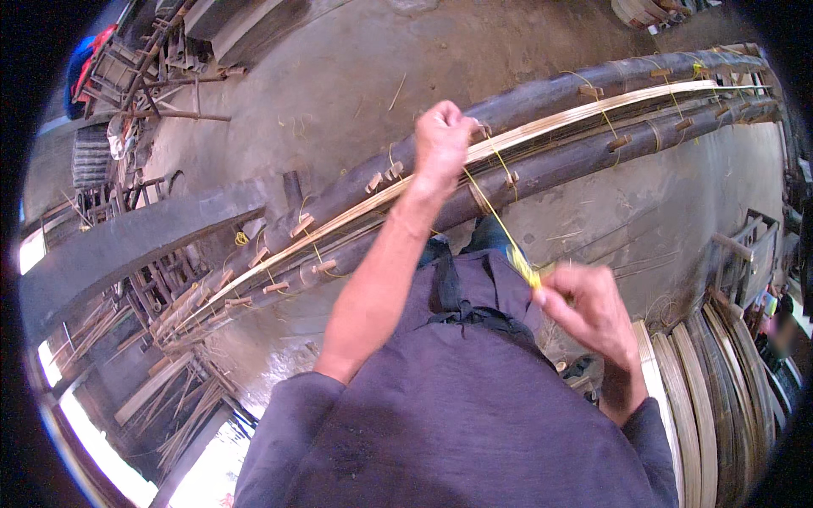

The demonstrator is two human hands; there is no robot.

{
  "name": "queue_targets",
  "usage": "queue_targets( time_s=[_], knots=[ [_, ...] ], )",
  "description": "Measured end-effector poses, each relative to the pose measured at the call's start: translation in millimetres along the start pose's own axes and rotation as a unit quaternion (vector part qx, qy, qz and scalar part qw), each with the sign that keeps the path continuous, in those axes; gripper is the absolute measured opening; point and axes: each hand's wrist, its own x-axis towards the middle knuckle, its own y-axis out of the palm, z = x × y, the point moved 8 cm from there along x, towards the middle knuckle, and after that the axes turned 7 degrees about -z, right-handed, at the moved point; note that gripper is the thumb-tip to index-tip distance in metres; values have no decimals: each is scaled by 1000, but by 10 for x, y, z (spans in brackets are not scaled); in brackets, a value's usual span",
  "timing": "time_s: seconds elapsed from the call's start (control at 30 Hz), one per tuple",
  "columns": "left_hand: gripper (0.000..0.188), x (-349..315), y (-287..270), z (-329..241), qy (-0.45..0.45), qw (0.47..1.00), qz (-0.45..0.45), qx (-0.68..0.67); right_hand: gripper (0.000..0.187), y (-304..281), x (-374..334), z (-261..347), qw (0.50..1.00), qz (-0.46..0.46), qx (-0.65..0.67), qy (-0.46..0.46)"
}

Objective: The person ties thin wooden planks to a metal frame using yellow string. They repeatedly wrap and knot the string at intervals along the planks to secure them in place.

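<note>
My right hand (589, 309) is closed on a bunch of yellow cord (525, 269) in front of my body. From there the yellow string (494, 210) runs tight to the pale split strips (576, 120). My left hand (445, 140) is closed above the far dark pole (529, 102), by a wooden peg; whatever its fingers grip is hidden. The strips lie lengthwise between that pole and the near dark pole (559, 172). Short wooden pegs (621, 144) sit along both poles, with thin yellow strings stretched across between them.
A curved grey beam (144, 241) stands at the left, with loose sticks (178, 406) below it. Wooden stools (123, 72) are at the far left. Bent long boards (694, 389) stand at the lower right, near a wooden frame (745, 254). Another person (781, 334) is at the right edge.
</note>
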Motion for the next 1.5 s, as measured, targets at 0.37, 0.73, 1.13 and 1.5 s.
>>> queue_targets(
  time_s=[0.37, 0.73, 1.13, 1.5],
  knots=[
    [22, -1302, -936, -571, 132, 988, -68, 39, 17, 225, 387, 78, 983, -149, 31, -106],
    [23, -1766, -608, -307, 53, 998, -22, 40, 17, 419, 232, 59, 959, -173, -48, -220],
    [22, -1506, -118, 205, -96, 946, 168, -260, 15, 754, -420, -173, 919, -355, -93, -143],
    [18, -2230, -506, -567, 398, 890, 43, 219, 20, 609, -580, 50, 850, -405, -221, -254]
  ],
)
